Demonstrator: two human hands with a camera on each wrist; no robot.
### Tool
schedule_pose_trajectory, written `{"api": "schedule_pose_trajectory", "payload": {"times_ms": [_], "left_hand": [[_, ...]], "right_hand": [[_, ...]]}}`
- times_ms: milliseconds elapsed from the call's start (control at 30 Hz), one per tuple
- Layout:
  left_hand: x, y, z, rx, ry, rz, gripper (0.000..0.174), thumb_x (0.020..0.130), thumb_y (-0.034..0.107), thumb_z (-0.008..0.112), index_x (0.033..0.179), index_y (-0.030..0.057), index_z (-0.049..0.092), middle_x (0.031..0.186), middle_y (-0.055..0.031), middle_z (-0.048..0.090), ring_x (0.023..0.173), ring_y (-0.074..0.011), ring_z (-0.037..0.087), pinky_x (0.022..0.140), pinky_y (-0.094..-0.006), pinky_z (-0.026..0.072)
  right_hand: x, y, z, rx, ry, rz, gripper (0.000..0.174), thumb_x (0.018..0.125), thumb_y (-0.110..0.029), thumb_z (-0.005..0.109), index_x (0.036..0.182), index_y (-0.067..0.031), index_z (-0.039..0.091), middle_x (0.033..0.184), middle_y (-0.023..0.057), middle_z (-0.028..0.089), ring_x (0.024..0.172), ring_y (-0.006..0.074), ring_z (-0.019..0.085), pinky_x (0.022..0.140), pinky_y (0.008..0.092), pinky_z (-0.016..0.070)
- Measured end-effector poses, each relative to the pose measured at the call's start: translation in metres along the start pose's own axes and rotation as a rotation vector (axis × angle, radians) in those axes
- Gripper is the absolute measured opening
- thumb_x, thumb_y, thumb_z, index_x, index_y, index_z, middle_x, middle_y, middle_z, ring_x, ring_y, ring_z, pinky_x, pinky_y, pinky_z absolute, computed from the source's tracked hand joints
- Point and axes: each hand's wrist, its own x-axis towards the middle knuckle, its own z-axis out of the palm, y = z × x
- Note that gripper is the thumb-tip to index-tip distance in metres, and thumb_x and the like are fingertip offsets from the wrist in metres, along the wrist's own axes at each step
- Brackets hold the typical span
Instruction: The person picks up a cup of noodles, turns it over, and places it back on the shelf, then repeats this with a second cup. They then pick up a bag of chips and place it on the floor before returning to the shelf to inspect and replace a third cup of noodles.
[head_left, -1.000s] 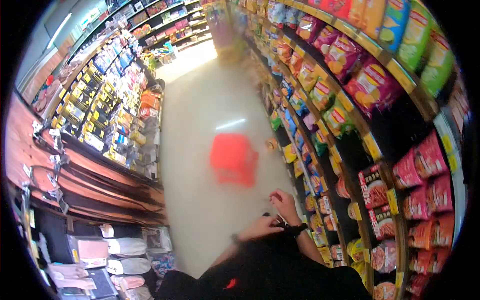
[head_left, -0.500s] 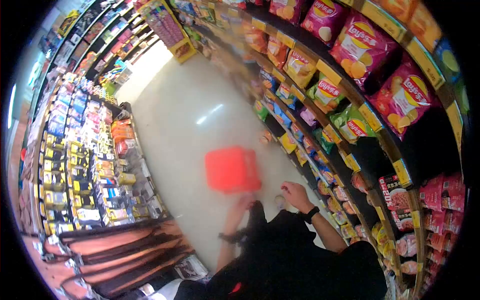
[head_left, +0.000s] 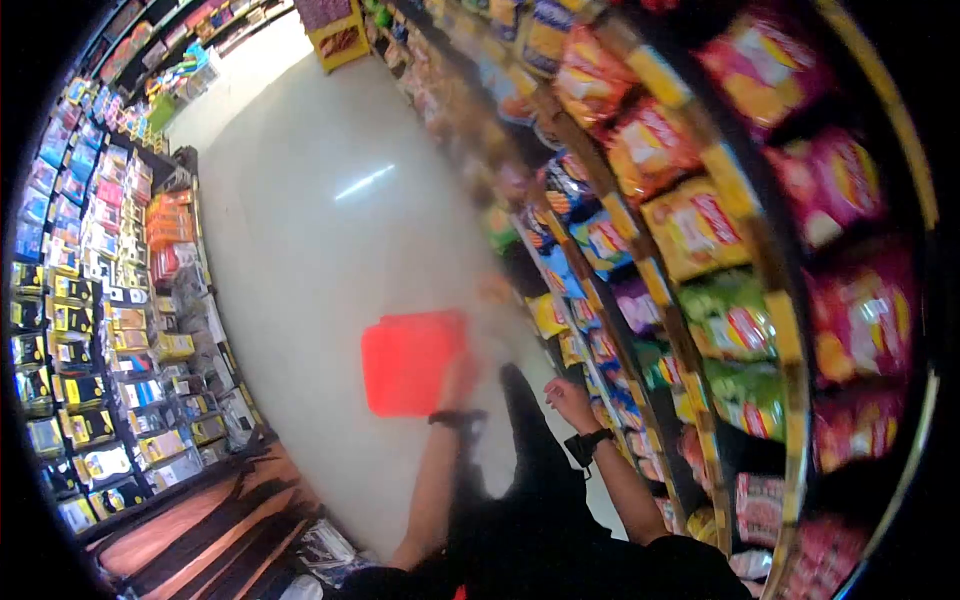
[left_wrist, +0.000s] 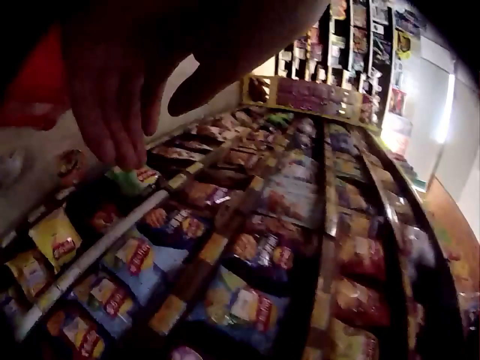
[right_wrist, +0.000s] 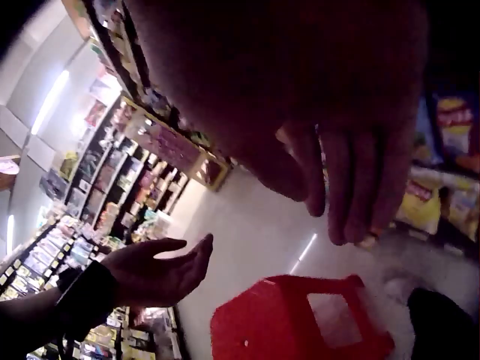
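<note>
Over the near side of a red basket-like object [head_left: 405, 362] on the floor, my left hand [head_left: 457, 385] looks blurred in the head view. The right wrist view shows that hand [right_wrist: 161, 271] with fingers extended and nothing in them, beside the red object [right_wrist: 262, 322]. My right hand [head_left: 572, 402], wearing a dark wristband, hangs near the lower snack shelves with relaxed fingers. From its own wrist camera, the right hand [right_wrist: 337, 142] appears dark and loosely extended, holding nothing. Whether the left hand touches the red object cannot be told.
Shelves of snack bags [head_left: 700, 230] line the right side, with cup noodles lower down. Racks of small packaged goods [head_left: 90, 400] stand on the left. Between them runs a pale floor [head_left: 290, 240], with a yellow display [head_left: 340, 42] at the far end.
The view has turned, and the snack shelves fill more of the right side. My hands have moved apart; the left now reaches over the red object, which sits further left in view.
</note>
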Motion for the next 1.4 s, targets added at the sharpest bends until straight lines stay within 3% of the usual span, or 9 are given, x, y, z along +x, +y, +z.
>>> {"api": "schedule_pose_trajectory", "payload": {"times_ms": [167, 400, 433, 733, 900, 1000, 1200, 1300, 1400], "left_hand": [[0.177, -0.104, -0.045, -0.127, 0.111, -0.119, 0.030, 0.102, 0.031, 0.052, 0.114, 0.0055, 0.061, 0.104, -0.0118, 0.070, 0.096, -0.0229, 0.067, 0.080, -0.0359, 0.0558], [0.359, -0.239, -0.094, 0.467, 0.307, -0.253, 0.046, 0.095, 0.029, 0.062, 0.128, 0.0000, 0.051, 0.113, -0.0175, 0.067, 0.095, -0.0283, 0.066, 0.089, -0.0385, 0.0518], [0.377, -0.273, -0.106, 0.794, 0.268, 0.032, 0.059, 0.091, 0.026, 0.066, 0.139, -0.0014, 0.044, 0.120, -0.0217, 0.062, 0.098, -0.0337, 0.063, 0.092, -0.0413, 0.0509], [0.497, -0.266, -0.095, 0.716, 0.265, 0.292, 0.081, 0.089, 0.023, 0.070, 0.156, 0.0010, 0.029, 0.155, -0.0243, 0.037, 0.132, -0.0356, 0.050, 0.110, -0.0419, 0.0421], [0.497, -0.333, -0.101, -0.060, 0.341, 0.101, 0.062, 0.095, 0.028, 0.067, 0.147, 0.0020, 0.046, 0.148, -0.0153, 0.052, 0.129, -0.0294, 0.055, 0.104, -0.0388, 0.0458], [0.426, -0.274, -0.065, 0.625, 0.449, -0.058, 0.057, 0.094, 0.027, 0.069, 0.144, 0.0039, 0.052, 0.139, -0.0114, 0.058, 0.118, -0.0253, 0.059, 0.098, -0.0369, 0.0489], [0.271, -0.172, -0.022, 0.339, 0.448, 0.015, 0.032, 0.090, 0.012, 0.066, 0.120, 0.0027, 0.058, 0.117, -0.0109, 0.063, 0.106, -0.0253, 0.064, 0.094, -0.0371, 0.0500], [0.180, -0.085, 0.026, 0.094, 0.237, 0.162, 0.034, 0.090, 0.003, 0.064, 0.122, 0.0025, 0.051, 0.095, -0.0092, 0.062, 0.074, -0.0157, 0.063, 0.058, -0.0249, 0.0511], [0.107, -0.027, 0.048, 0.171, -0.044, 0.048, 0.030, 0.092, 0.010, 0.064, 0.119, 0.0026, 0.056, 0.089, -0.0037, 0.061, 0.073, -0.0137, 0.061, 0.061, -0.0286, 0.0520]], "right_hand": [[0.183, 0.106, 0.063, 0.427, -0.215, 0.271, 0.015, 0.095, -0.011, 0.057, 0.105, -0.0045, 0.065, 0.080, 0.0050, 0.069, 0.067, 0.0155, 0.066, 0.062, 0.0298, 0.0524], [0.381, 0.227, 0.181, -0.006, -0.154, 0.219, 0.051, 0.079, -0.013, 0.071, 0.129, -0.0104, 0.060, 0.120, 0.0187, 0.062, 0.094, 0.0308, 0.066, 0.082, 0.0444, 0.0530], [0.403, 0.237, 0.193, -0.016, -0.137, 0.227, 0.058, 0.076, -0.013, 0.073, 0.133, -0.0110, 0.059, 0.126, 0.0209, 0.060, 0.097, 0.0334, 0.067, 0.084, 0.0469, 0.0531], [0.531, 0.278, 0.252, 0.064, 0.006, 0.015, 0.077, 0.084, -0.014, 0.074, 0.153, -0.0083, 0.039, 0.144, 0.0200, 0.054, 0.132, 0.0358, 0.053, 0.108, 0.0442, 0.0441], [0.493, 0.226, 0.229, 0.396, 0.098, 0.217, 0.058, 0.087, -0.010, 0.071, 0.141, -0.0057, 0.052, 0.130, 0.0167, 0.064, 0.118, 0.0317, 0.063, 0.100, 0.0432, 0.0491], [0.428, 0.187, 0.196, 0.014, 0.070, 0.218, 0.036, 0.088, -0.009, 0.071, 0.124, -0.0041, 0.066, 0.116, 0.0145, 0.071, 0.107, 0.0303, 0.067, 0.093, 0.0427, 0.0519], [0.276, 0.084, 0.113, -0.059, 0.303, 0.064, 0.018, 0.092, -0.014, 0.067, 0.106, -0.0049, 0.072, 0.102, 0.0165, 0.071, 0.095, 0.0360, 0.067, 0.084, 0.0447, 0.0536], [0.190, 0.040, 0.070, 0.020, 0.424, -0.009, 0.022, 0.097, -0.019, 0.062, 0.113, -0.0072, 0.071, 0.110, 0.0147, 0.071, 0.097, 0.0358, 0.068, 0.082, 0.0417, 0.0554], [0.099, -0.010, 0.025, 0.043, 0.440, -0.058, 0.023, 0.097, -0.023, 0.062, 0.113, -0.0119, 0.073, 0.114, 0.0076, 0.071, 0.095, 0.0282, 0.071, 0.082, 0.0376, 0.0577]]}}
